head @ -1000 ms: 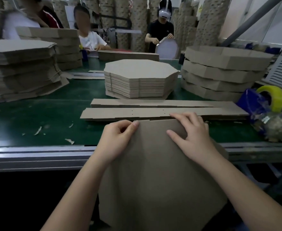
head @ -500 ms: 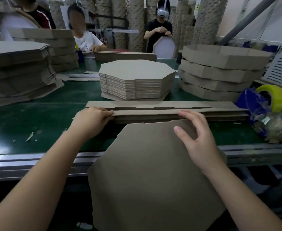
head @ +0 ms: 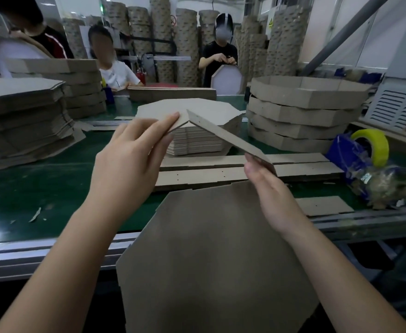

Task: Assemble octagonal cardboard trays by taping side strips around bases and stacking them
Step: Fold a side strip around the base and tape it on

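**Two hands hold a bent cardboard strip above a green work table**

Head camera: The left hand (head: 130, 159) and right hand (head: 269, 188) each pinch one end of a side strip (head: 221, 133), held in the air above the middle of the table (head: 53, 188) and folded into a peak. The left fingers lie almost straight along its left arm; the right thumb and fingers clamp its lower right end. Below the hands, an octagonal base (head: 211, 248) lies flat across the table's near edge, overhanging toward the person. More loose strips (head: 221, 174) lie just beyond it. Mid-table stands a stack of flat bases (head: 197, 143); toward the far right corner, a stack of finished trays (head: 300, 116). A yellow tape roll (head: 374, 145) sits at the right edge. Wall signs at the back are too blurred to read.
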